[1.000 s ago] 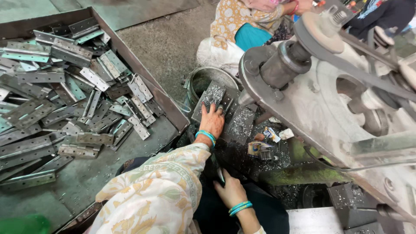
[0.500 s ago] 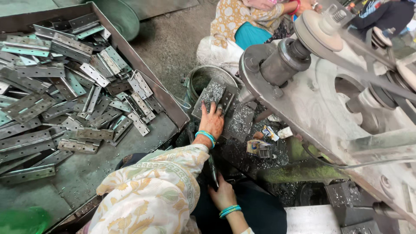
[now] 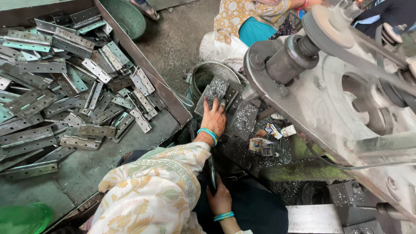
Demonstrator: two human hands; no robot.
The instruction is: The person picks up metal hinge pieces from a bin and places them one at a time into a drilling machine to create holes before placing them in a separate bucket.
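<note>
My left hand (image 3: pixel 214 118), in a floral sleeve with a teal bangle, lies flat with its fingers spread on a stack of grey metal plates (image 3: pixel 218 88) dusted with shavings, beside the shaft of a large machine (image 3: pixel 346 99). Low down near my lap, my right hand (image 3: pixel 219 199) is closed around the lower end of a dark narrow metal strip (image 3: pixel 211 172) that stands upright. Several grey hinges (image 3: pixel 78 93) lie heaped in a big metal tray (image 3: pixel 167 97) to the left of my left arm.
A metal bucket (image 3: pixel 208 71) stands behind the plates. A green basin (image 3: pixel 125 17) sits at the top. Another person (image 3: pixel 255 19) sits beyond the bucket. Small wrappers (image 3: pixel 268 136) and shavings litter the machine bed. A green bottle (image 3: pixel 24 219) lies at the bottom left.
My right hand has dropped lower, toward my lap, with the dark strip in it. My left hand has stayed on the plates.
</note>
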